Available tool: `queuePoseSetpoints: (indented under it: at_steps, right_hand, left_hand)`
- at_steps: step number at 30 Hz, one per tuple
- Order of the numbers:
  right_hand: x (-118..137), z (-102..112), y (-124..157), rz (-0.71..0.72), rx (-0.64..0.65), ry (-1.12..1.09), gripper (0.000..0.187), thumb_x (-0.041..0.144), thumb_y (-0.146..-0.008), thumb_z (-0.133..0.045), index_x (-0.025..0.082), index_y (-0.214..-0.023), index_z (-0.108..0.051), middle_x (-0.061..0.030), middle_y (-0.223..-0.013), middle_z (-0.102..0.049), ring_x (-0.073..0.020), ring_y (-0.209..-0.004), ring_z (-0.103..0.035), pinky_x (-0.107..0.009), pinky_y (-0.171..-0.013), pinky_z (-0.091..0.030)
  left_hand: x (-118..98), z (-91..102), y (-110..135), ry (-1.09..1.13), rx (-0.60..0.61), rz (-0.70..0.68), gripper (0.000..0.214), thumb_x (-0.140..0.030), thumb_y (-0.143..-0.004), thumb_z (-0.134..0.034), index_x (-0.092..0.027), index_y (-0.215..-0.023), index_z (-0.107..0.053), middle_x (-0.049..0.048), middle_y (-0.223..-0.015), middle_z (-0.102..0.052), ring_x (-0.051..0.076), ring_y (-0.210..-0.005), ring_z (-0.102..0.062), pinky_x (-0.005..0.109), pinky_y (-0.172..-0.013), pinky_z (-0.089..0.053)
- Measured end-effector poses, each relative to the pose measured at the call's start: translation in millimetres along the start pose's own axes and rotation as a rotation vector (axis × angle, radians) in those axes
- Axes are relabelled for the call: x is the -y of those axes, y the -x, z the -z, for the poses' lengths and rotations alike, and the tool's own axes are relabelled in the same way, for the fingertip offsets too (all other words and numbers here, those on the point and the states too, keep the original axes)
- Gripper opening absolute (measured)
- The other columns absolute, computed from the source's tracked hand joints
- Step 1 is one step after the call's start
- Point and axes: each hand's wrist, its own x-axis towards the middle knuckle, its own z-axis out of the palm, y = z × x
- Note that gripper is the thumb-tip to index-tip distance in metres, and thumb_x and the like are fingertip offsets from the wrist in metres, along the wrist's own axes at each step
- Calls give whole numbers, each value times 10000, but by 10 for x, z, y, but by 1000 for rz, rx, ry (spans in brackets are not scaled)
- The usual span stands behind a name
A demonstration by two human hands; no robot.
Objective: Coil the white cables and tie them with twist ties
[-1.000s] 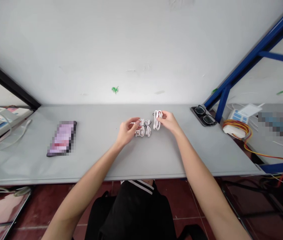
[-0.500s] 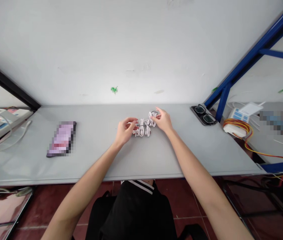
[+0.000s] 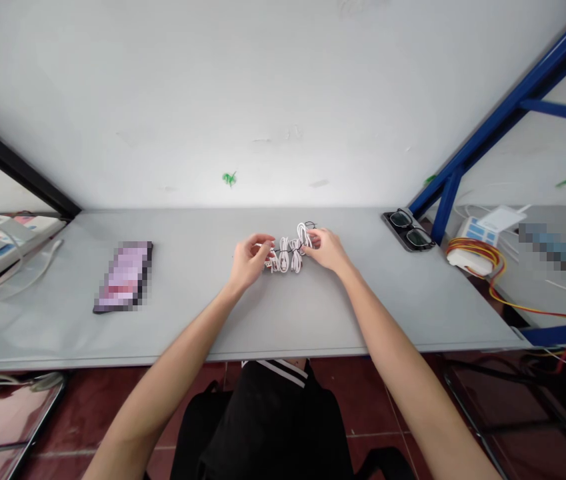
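Several coiled white cables (image 3: 284,255), bound with black ties, lie in a row on the grey table. At the left end, my left hand (image 3: 251,259) is closed with thumb and fingers around a coil, which its fingers partly hide. Small orange and metal bits show beside the thumb. My right hand (image 3: 327,249) pinches the rightmost white coil (image 3: 303,235) between thumb and fingers. That coil sits a little farther back than the others, and a thin black tie loops out behind it.
A phone-like pixelated item (image 3: 123,277) lies on the table (image 3: 187,300) at left. Glasses (image 3: 409,228) rest on a dark tray at the back right. Power strips and wires (image 3: 473,253) crowd the right side beyond a blue frame (image 3: 493,113). A white wall stands behind.
My right hand has shifted slightly to the right and down, its fingers lower around the rightmost coil, which is now more upright and more visible. The left hand stays nearly still.
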Motion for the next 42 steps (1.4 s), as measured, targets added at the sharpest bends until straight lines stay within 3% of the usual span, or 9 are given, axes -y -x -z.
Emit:
queuePoseSetpoints:
  at_steps: [6,11,16,22,26,29,34,37,42]
  right_hand:
    - [-18,33,-11,-42,29,-124,413,293,-771,-700,156,-1158,-654,-127,-1108,-692,-221,-917,-680,-378,-841,-547]
    - [-51,40,-15,47,61,-83,407,260,-782,-686,156,-1174,-664,-125,-1136,-657,-215,-941,-664,-378,-882,-530]
    - [-107,-9,-62,99,-11,53,377,290,-829,-633,143,-1174,-674,-130,-1084,-653,-237,-937,-638,-404,-878,-503]
    - [-117,-38,-73,145,-43,53,313,280,-820,-619,147,-1092,-694,-135,-1091,-661,-255,-990,-626,-401,-903,-473]
    - [27,37,-1,101,-138,6,189,290,-810,-600,169,-926,-686,-94,-955,-663,-203,-817,-619,-345,-790,-477]
    - [183,123,84,43,-48,-47,225,400,-836,-579,190,-767,-620,-27,-714,-640,-157,-630,-556,-295,-648,-434]
    - [341,141,169,-2,237,38,276,462,-768,-639,188,-757,-602,-14,-669,-632,-141,-575,-525,-267,-559,-359]
    - [375,69,169,-54,281,57,209,392,-753,-631,187,-754,-590,-11,-651,-628,-142,-570,-522,-265,-549,-348]
    - [416,-63,152,-156,248,-62,86,277,-739,-580,193,-724,-576,-4,-586,-617,-150,-552,-546,-264,-544,-366]
  left_hand:
    - [-1,9,-2,0,2,3,227,-331,-793,-578,-158,-903,-673,45,-839,-684,128,-651,-642,239,-573,-505]
    - [-6,17,3,-9,1,-5,223,-320,-800,-567,-155,-907,-674,46,-838,-677,130,-660,-644,235,-575,-505]
    - [31,29,-10,-51,10,-35,223,-311,-812,-547,-158,-909,-677,37,-825,-674,126,-656,-645,237,-593,-512]
    - [59,30,-16,-127,16,-55,218,-308,-823,-540,-164,-907,-679,39,-820,-687,136,-667,-655,231,-567,-500]
    - [38,30,2,-251,38,-100,219,-325,-842,-543,-171,-905,-686,41,-825,-703,134,-644,-634,233,-544,-485]
    - [43,43,15,-437,126,-254,234,-296,-861,-539,-192,-977,-714,55,-955,-718,157,-783,-659,274,-693,-525]
    - [117,47,42,-847,361,-506,311,-302,-928,-485,-298,-1151,-701,48,-1295,-646,263,-1236,-552,460,-1048,-394]
    - [143,39,55,-993,434,-500,326,-291,-949,-441,-299,-1152,-696,51,-1347,-617,271,-1250,-544,503,-1082,-340]
    - [102,58,50,-1109,399,-452,310,-344,-941,-451,-280,-1109,-703,54,-1352,-610,284,-1155,-598,493,-999,-401]
